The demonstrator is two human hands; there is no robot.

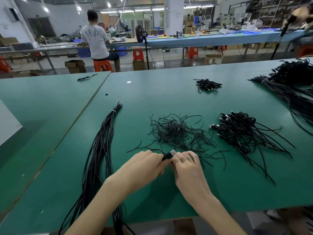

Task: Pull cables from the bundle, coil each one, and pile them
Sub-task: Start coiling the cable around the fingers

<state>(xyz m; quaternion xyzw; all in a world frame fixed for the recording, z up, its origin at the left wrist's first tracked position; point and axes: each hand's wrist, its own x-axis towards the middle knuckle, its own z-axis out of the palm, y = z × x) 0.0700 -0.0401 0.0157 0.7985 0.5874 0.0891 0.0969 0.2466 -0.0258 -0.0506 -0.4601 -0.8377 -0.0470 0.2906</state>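
1. Green matting covers the work table (152, 92), and both hands meet over its near middle.
2. The left hand (145, 164) grips the black plug end of a cable (167, 156). Its fingers are curled round it, and the silver tip sticks out toward the other hand.
3. The right hand (188, 167) lies just beside the plug, knuckles up and fingers bent. Its thumb is hidden, so I cannot tell whether it holds the cable.
4. Just beyond the hands spreads a loose heap of short black ties (176, 131).
5. To the left, the long bundle (101, 150) runs from the near edge away, bound by a white band near its far end.
6. Right of the ties sits the pile of coiled cables (237, 129), tails fanning toward the near right.
7. Farther off lie a small pile (207, 84) and a larger bundle (291, 92) at the far right.
8. Behind, a person (96, 41) sits on an orange stool (102, 65), back turned.
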